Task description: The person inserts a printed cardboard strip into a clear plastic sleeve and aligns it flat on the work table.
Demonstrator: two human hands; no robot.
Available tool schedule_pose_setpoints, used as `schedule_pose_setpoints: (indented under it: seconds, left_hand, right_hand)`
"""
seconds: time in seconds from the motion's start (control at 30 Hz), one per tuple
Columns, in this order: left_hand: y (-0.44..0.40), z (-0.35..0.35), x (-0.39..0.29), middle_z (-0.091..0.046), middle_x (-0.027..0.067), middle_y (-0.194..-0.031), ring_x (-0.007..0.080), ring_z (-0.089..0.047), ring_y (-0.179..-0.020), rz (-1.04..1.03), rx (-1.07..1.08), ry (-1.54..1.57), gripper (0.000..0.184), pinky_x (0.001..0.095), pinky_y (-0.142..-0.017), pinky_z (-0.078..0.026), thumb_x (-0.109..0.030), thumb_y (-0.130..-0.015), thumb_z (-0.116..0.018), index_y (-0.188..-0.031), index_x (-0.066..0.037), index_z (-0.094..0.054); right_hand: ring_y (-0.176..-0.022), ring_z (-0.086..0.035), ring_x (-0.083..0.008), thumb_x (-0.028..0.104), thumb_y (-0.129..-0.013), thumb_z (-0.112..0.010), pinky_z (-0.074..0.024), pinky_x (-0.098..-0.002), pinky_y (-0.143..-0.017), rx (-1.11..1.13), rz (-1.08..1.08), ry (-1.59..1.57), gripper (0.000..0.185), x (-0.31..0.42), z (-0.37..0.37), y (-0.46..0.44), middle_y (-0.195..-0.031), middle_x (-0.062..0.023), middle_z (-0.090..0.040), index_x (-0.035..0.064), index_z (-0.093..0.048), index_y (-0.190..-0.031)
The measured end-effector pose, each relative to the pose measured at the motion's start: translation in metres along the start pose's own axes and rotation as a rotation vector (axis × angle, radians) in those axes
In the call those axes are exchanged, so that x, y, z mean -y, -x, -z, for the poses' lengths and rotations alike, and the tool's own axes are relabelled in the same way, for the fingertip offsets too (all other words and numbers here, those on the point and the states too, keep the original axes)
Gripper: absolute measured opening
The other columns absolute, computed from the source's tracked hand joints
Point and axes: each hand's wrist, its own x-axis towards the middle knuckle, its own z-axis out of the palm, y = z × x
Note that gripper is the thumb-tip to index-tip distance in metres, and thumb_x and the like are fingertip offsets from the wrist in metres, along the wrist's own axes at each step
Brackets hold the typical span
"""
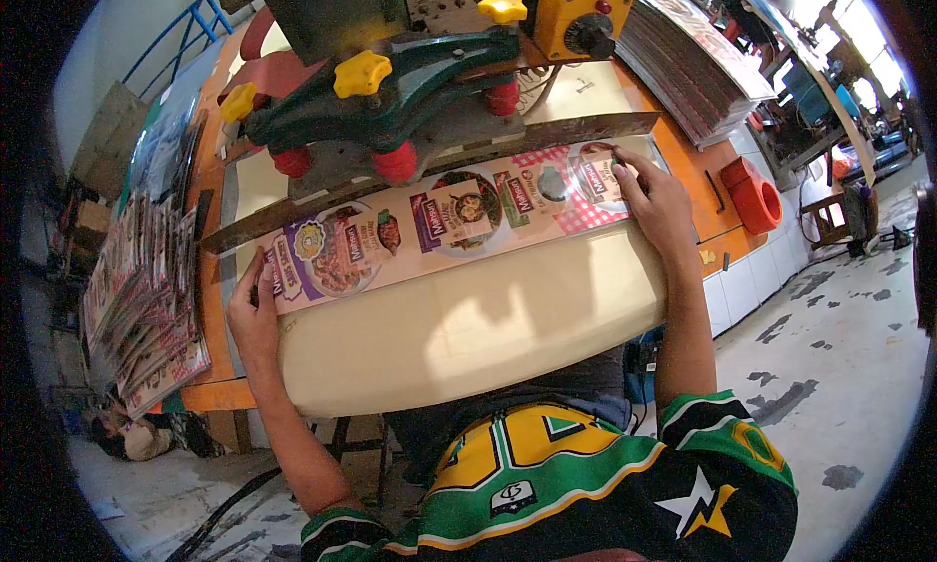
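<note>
A long printed sheet (400,260) with food pictures and brand lettering lies across a cream padded surface (468,333). Its far edge reaches a straight metal bar (322,216) below the green machine frame. My left hand (254,313) grips the sheet's left end, thumb and fingers close together at the edge. At the opposite end, my right hand (659,206) holds the right edge, with its fingers bent and partly hidden from view. The sheet looks flat and slightly slanted, higher on the right.
The green machine frame (429,89) has yellow knobs (362,73) and red feet (395,162). A yellow control box (583,18) sits above. Printed stacks stand at left (146,294) and upper right (688,64). An orange-red tube-like object (750,196) lies right, beside a hex key (710,193).
</note>
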Motion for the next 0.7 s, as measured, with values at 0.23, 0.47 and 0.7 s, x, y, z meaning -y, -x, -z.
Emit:
schedule_pose_setpoints:
  seconds: [0.23,0.47,0.7]
  left_hand:
    - [0.000,0.000,-0.001,-0.068,0.0196,-0.130,0.0280,-0.066,-0.120,0.006,-0.008,-0.014,0.042,0.0362,-0.100,-0.049,-0.031,-0.104,-0.056,-0.137,-0.006,-0.063]
    - [-0.002,0.000,0.001,-0.071,0.0201,-0.124,0.0300,-0.068,-0.116,-0.001,0.001,-0.066,0.039,0.0365,-0.097,-0.050,-0.027,-0.103,-0.056,-0.135,-0.007,-0.065]
    - [-0.001,-0.003,0.005,-0.070,0.0199,-0.125,0.0303,-0.067,-0.117,-0.012,-0.025,-0.007,0.039,0.0364,-0.097,-0.050,-0.028,-0.104,-0.055,-0.135,-0.006,-0.065]
  right_hand:
    - [-0.080,-0.071,-0.0368,0.045,-0.098,-0.059,-0.0534,-0.0463,-0.074,-0.016,0.016,0.013,0.037,-0.001,0.000,0.000,-0.083,-0.0191,-0.072,0.0229,-0.072,-0.125]
    - [-0.082,-0.071,-0.0369,0.044,-0.098,-0.059,-0.0539,-0.0463,-0.076,0.008,0.003,0.004,0.036,-0.001,0.000,-0.002,-0.086,-0.0196,-0.073,0.0227,-0.072,-0.124]
    - [-0.087,-0.072,-0.0358,0.043,-0.098,-0.059,-0.0543,-0.0454,-0.078,0.010,0.001,0.056,0.036,-0.001,-0.001,-0.003,-0.092,-0.0187,-0.074,0.0227,-0.072,-0.125]
